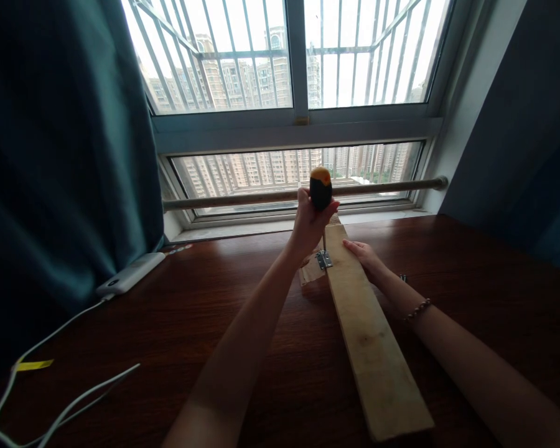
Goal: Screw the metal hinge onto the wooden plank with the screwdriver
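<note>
The left grip [309,224] is closed around a screwdriver [320,194], its black and yellow handle poking up from the fist. The shaft runs down to a metal hinge [325,260], which lies below that hand at the left edge of a long wooden board [368,336]. The right grip [364,255] touches the board's right edge near its far end; whether it clamps the wood I cannot tell, as the underside is hidden.

The screwdriver's tip is too small to make out against the hinge. A smaller wood piece [312,272] left of the board is partly covered, and a tiny metal item [403,278] beside the right wrist is unclear. Both forearms are cut off by the frame.

The surface [191,348] is dark, reddish and glossy. On its left, a white device [131,274] with a cable [58,333] lies by a teal curtain [70,143]. Beyond stand a rail [238,200] and a barred window [297,56].
</note>
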### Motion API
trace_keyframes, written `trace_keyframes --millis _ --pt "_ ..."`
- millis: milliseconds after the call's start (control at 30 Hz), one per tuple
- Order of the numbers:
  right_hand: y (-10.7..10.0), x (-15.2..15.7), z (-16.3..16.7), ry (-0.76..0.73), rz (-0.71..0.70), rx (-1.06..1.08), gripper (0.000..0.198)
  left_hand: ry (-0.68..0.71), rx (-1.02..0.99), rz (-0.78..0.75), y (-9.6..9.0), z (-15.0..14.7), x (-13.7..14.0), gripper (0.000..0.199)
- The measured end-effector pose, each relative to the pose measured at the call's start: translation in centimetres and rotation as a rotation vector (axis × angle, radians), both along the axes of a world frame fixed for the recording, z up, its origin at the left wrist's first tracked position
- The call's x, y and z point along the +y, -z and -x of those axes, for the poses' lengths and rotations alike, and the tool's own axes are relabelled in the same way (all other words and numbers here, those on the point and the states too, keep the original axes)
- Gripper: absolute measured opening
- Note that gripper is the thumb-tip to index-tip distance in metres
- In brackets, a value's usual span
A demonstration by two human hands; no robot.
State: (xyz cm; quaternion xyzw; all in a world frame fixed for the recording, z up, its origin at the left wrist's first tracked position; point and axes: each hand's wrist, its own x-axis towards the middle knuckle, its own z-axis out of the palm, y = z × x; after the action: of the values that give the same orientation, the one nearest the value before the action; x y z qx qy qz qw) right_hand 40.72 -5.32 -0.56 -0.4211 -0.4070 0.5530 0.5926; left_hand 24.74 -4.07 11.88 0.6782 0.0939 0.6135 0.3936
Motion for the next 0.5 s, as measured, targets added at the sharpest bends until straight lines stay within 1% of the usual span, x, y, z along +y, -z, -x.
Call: trace_keyframes --millis 100,133,267,333,500 --pt "-0.10 -0.09 0.09 -0.010 0.001 0.017 0.022 -0.045 0.034 -0.036 -0.11 0.22 0.26 0.025" --pt "-0.15 -0.14 0.12 -0.013 0.000 0.018 0.021 -0.033 0.058 -0.040 -0.13 0.26 0.35 0.024" --pt "-0.44 -0.34 0.24 -0.002 0.000 0.009 0.021 0.175 0.152 -0.030 0.03 0.15 0.66 0.026" --pt "-0.59 -0.43 0.29 0.000 0.003 0.001 0.021 0.222 0.147 -0.023 0.27 0.00 0.82 0.027" --pt "-1.01 -0.71 0.52 0.043 0.022 -0.047 0.021 0.197 0.077 0.060 0.63 -0.10 1.00 0.037"
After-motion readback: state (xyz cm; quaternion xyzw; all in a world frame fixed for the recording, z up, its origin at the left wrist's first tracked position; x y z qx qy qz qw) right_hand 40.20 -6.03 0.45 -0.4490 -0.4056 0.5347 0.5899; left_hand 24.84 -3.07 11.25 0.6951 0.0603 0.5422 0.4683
